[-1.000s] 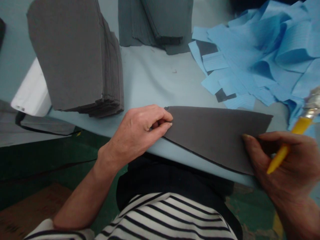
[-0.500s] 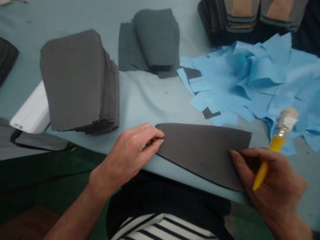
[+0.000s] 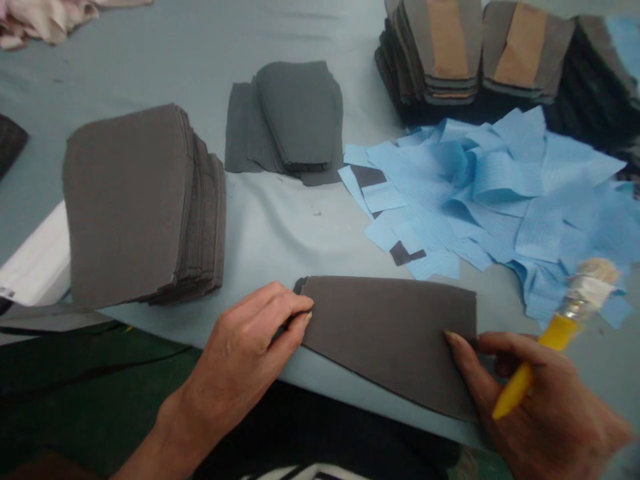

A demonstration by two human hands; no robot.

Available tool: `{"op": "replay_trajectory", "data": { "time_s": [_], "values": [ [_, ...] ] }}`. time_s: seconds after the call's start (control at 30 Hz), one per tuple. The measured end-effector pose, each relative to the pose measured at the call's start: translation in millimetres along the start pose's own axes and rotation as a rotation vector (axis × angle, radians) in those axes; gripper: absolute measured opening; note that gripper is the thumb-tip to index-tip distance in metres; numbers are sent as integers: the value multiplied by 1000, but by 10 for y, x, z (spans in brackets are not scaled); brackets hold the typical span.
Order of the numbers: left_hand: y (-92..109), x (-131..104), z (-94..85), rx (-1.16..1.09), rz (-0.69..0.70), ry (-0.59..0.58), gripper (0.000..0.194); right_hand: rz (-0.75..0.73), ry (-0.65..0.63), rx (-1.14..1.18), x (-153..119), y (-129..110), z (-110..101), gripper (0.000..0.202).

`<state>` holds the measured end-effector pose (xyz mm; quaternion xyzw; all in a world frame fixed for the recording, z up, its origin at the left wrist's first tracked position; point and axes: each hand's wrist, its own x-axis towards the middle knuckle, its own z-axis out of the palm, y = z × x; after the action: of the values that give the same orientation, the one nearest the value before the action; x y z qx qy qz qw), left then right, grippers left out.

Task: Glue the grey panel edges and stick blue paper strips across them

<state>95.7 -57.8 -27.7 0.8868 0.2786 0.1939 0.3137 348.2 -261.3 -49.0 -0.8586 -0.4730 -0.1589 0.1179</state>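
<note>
A dark grey fabric panel (image 3: 385,333), apparently folded or layered, lies at the front edge of the table. My left hand (image 3: 250,340) is closed, thumb and forefinger pinching the panel's narrow left end. At the wider right end, my right hand (image 3: 545,393) has its thumb on top of the panel and its forefinger at the edge. The same hand holds a paintbrush (image 3: 563,330) with a yellow handle, bristles pointing up and away. The tips of its other fingers are partly hidden.
To the left stands a tall stack of dark grey panels (image 3: 125,207) beside a white object (image 3: 37,260). Greenish-grey pieces (image 3: 295,117) lie behind. Light blue strips (image 3: 500,180) are heaped at right, with banded stacks (image 3: 450,47) beyond. The table edge (image 3: 350,393) runs along my body.
The view has tilted up, so everything sits lower and slightly further left in the picture. Both hands keep the same hold on the panel, and the brush stays in my right hand.
</note>
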Motion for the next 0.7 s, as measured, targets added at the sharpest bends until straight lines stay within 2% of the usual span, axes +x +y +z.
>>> {"op": "replay_trajectory", "data": {
  "time_s": [0.07, 0.17, 0.23, 0.33, 0.43, 0.7],
  "values": [
    [-4, -12, 14, -1, 7, 7, 14, -55, 49, -3, 8, -14, 6, 28],
    [-15, -21, 33, 4, 6, 15, 14, -246, 200, 62, 66, -23, 15, 31],
    [-24, -28, 40, 11, 6, 18, 15, -376, 229, 109, 126, -11, 13, 28],
    [-30, -44, 41, 21, 7, 20, 13, -518, 107, 207, 220, 25, -7, 18],
    [-21, -52, 42, 21, 8, 22, 12, -585, 4, 302, 289, 58, -24, 17],
    [5, 5, 4, 54, -25, 36, 12, -612, 7, 319, 332, 69, -14, 14]
  ]
}}
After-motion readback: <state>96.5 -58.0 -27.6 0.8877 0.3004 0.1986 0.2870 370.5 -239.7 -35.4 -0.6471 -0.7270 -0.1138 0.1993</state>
